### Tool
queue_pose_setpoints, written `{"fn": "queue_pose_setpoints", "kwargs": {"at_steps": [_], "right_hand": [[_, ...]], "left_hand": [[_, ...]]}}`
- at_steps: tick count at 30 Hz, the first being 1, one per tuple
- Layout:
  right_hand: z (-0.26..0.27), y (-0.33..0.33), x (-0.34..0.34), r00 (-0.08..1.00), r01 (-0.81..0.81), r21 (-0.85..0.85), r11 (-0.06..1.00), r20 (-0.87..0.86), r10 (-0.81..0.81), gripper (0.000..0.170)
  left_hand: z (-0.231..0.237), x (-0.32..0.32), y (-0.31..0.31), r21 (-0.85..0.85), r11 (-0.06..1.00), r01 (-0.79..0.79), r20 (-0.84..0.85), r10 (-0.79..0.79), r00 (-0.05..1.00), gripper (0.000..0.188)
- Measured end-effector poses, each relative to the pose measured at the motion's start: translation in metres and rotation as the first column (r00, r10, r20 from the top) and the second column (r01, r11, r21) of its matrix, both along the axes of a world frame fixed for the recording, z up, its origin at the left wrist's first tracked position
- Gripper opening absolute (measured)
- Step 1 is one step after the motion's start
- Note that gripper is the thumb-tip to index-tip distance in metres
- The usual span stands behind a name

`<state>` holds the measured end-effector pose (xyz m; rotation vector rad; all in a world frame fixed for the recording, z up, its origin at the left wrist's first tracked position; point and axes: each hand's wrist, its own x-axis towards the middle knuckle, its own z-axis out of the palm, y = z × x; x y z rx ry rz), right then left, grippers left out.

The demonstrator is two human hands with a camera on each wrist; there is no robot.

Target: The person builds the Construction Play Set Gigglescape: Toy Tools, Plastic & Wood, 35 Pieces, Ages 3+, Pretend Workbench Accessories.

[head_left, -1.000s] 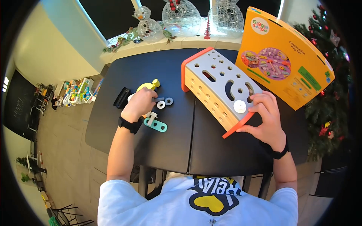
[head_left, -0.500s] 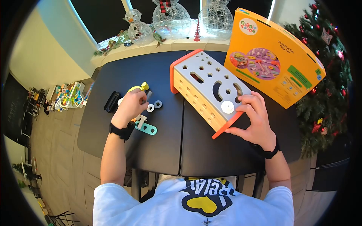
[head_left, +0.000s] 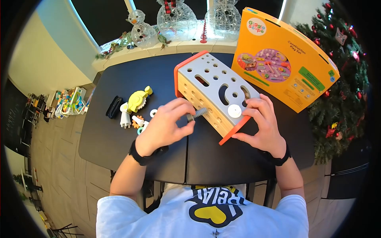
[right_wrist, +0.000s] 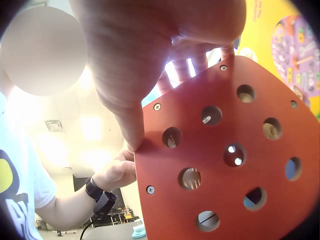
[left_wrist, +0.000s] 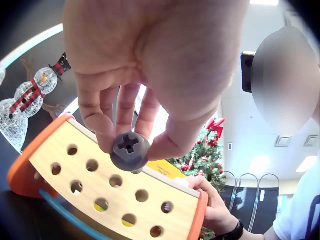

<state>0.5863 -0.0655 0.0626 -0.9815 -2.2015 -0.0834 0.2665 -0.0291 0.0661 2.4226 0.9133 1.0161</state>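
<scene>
My left hand [head_left: 166, 123] pinches a grey screw [head_left: 197, 114] between thumb and fingertips, its shaft pointing at the box's wooden side. The left wrist view shows the screw's cross-slotted head [left_wrist: 130, 151] in front of the holed wooden panel [left_wrist: 116, 181]. My right hand [head_left: 266, 126] grips the red end of the toy box [head_left: 214, 75], thumb low on the end panel and fingers over the top. Near those fingers a white disc [head_left: 234, 111] lies on the grey top. In the right wrist view the thumb touches the edge of the red panel [right_wrist: 220, 145].
On the table's left [head_left: 99, 139] lie a yellow toy saw [head_left: 138, 100], a white piece [head_left: 125, 116], an orange gear [head_left: 137, 121] and a black case [head_left: 114, 107]. A large yellow carton [head_left: 278, 59] stands behind the box at the right.
My left hand has moved right from the loose pieces to the box's wooden side, carrying the grey screw. The right hand keeps its hold on the red end.
</scene>
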Motion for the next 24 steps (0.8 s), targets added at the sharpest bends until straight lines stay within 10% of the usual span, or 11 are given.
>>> {"fn": "queue_pose_setpoints", "kwargs": {"at_steps": [24], "right_hand": [[0.0, -0.004, 0.001, 0.999, -0.026, -0.06, 0.998, -0.028, 0.024, 0.058]], "left_hand": [[-0.023, 0.045, 0.01, 0.039, 0.998, -0.058, 0.101, 0.054, 0.993, 0.031]]}}
